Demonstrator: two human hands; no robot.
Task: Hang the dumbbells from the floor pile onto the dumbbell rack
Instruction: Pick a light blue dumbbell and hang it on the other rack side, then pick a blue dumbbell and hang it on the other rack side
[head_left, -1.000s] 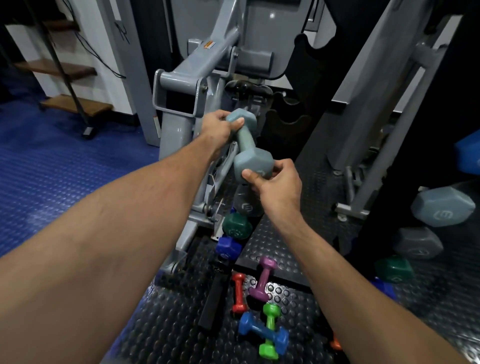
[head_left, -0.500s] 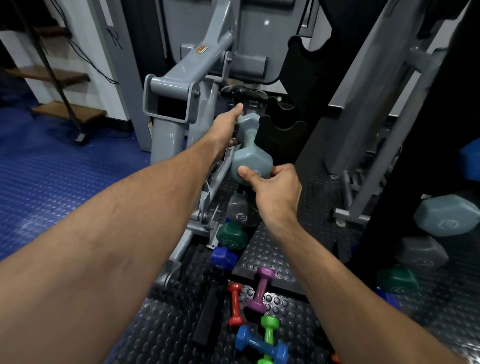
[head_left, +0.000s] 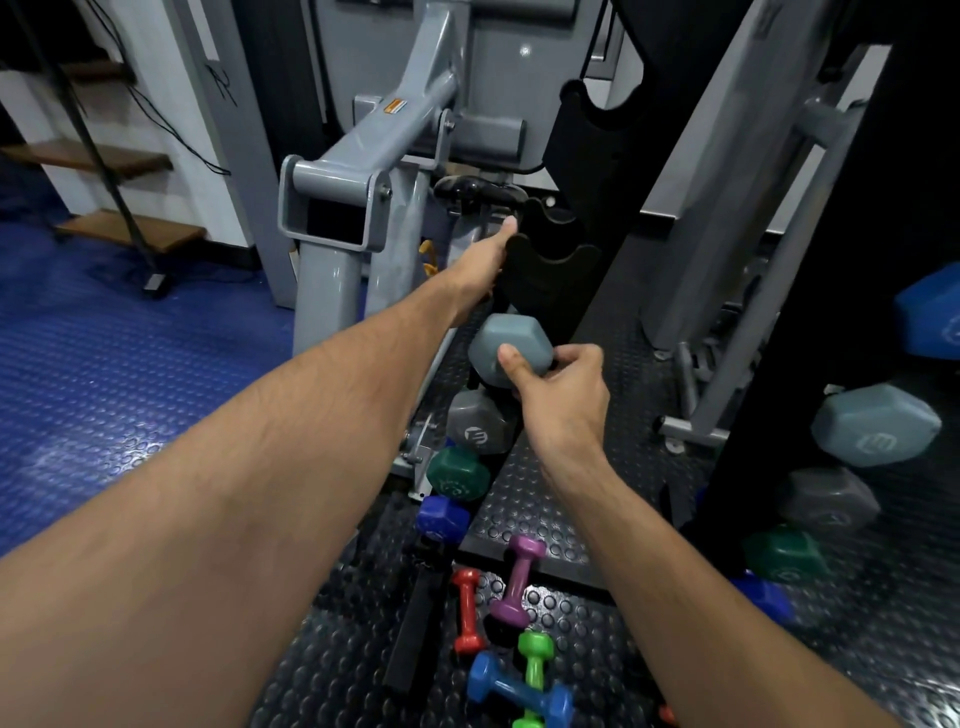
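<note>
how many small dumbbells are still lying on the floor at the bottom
4: red dumbbell leftmost, purple dumbbell beside it against the mat edge, green dumbbell crossing the blue dumbbell nearest the camera. An orange bit at the frame's bottom edge may be another.

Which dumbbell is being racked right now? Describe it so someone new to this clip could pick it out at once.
Find the black dumbbell rack at centre, with its column of hex heads. The top one, the blue-grey dumbbell, is pinched at its near head by the right hand. Unlike the darker grey dumbbell directly below, it shows no logo and is the only one held.
</note>
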